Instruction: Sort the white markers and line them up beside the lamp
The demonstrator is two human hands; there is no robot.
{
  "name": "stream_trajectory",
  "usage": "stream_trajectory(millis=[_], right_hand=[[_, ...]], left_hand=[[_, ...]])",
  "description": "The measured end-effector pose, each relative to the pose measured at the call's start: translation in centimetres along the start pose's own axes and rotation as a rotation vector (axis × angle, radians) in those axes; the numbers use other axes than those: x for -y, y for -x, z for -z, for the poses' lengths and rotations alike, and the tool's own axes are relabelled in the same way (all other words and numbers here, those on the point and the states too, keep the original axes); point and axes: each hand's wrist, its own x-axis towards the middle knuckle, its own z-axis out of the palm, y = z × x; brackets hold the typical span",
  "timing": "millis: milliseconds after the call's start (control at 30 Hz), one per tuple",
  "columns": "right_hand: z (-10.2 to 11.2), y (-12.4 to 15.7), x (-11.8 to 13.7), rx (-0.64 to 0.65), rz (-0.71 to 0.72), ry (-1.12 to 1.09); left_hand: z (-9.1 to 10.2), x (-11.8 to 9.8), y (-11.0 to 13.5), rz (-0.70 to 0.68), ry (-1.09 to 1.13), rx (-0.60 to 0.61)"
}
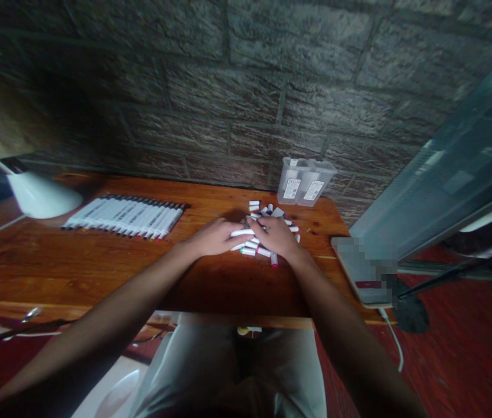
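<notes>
My left hand is closed on a white marker, which lies between its thumb and fingers. My right hand meets it from the other side, with its fingers bent inward by the marker's far end; whatever they grip is hidden. Beneath and around both hands is a loose pile of short white pieces with coloured ends, like marker caps. One piece with a pink end sticks out toward me. To the left, a row of white markers with dark ends lies side by side on the wooden desk.
Two clear plastic cases stand upright against the stone wall at the back. A white lamp is at the far left. On the right edge rests a flat, partly blurred device with a white cable hanging down.
</notes>
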Motion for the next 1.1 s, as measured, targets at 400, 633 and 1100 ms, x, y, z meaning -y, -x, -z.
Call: stream_trajectory(millis=[400, 633, 1100], right_hand=[[-0.06, 0.15, -0.02, 0.02, -0.012, -0.015], [-0.15, 0.11, -0.15, 0.04, -0.031, -0.021], [-0.32, 0.19, -0.23, 0.052, -0.03, -0.017]], left_hand=[[-0.05, 0.09, 0.05, -0.017, -0.03, -0.003], [-0.08, 0.15, 0.06, -0.025, -0.022, -0.007], [0.0, 0.04, -0.05, -0.002, -0.057, 0.035]])
